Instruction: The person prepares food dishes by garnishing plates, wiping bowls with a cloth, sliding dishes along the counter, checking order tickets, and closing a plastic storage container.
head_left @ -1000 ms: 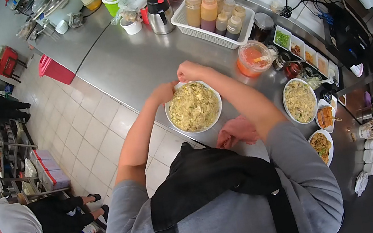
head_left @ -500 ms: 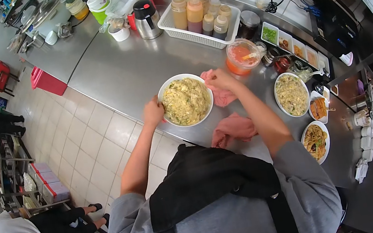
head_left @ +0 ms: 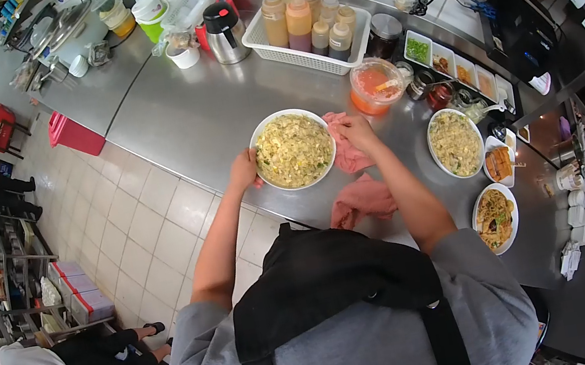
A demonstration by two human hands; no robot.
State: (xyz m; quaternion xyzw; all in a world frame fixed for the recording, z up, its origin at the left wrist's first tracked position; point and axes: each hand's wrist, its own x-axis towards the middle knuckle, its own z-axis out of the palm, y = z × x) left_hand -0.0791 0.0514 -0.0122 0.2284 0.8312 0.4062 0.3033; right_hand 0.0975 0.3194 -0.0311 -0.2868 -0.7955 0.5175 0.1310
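A white bowl heaped with fried rice (head_left: 293,149) rests on the steel counter near its front edge. My left hand (head_left: 245,169) is closed at the bowl's left rim, with a bit of pink cloth showing beneath it. At the right rim, my right hand (head_left: 358,134) grips a pink cloth (head_left: 347,158) that lies against the bowl. A second pink cloth (head_left: 362,200) lies crumpled on the counter, nearer to my apron.
Right of my arm stand an oval rice dish (head_left: 455,144), a noodle dish (head_left: 496,219) and a tub of red sauce (head_left: 376,86). Behind are a basket of bottles (head_left: 309,48) and a steel jug (head_left: 226,35). Two people stand at the far left.
Since one second ago, my hands have parted from the bowl's far rim to its two sides, and the right one has taken hold of a pink cloth. Lately the bowl has shifted slightly.
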